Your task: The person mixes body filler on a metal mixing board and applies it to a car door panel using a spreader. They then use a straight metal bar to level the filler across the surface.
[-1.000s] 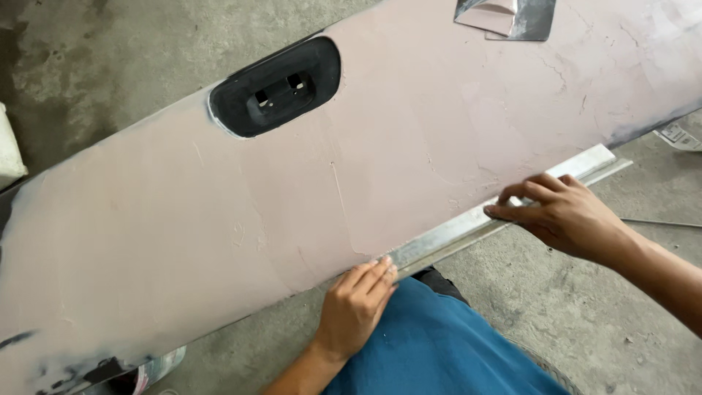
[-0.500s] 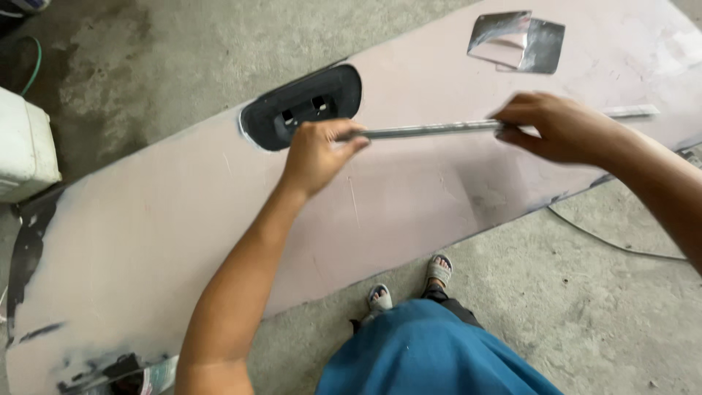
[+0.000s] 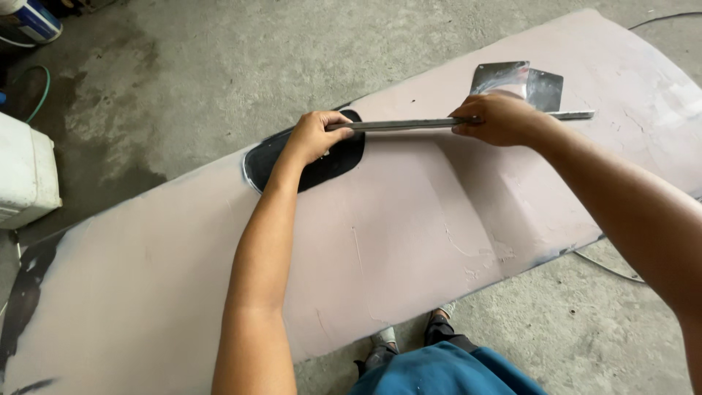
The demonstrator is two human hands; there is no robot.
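Both hands hold a long thin metal bar (image 3: 409, 123) over a big pink panel (image 3: 409, 219). The left hand (image 3: 316, 136) grips one end, above the black hole (image 3: 330, 162) in the panel. The right hand (image 3: 493, 119) is closed around the bar further along — a short bit sticks out past it. The bar runs left to right, nearly level, close to the panel's far edge. Two shiny metal sheets (image 3: 537, 84) lie just behind it. Grey floor (image 3: 219, 58) lies open beyond — a white tub (image 3: 25, 175) stands at the left, too cut off to see inside.
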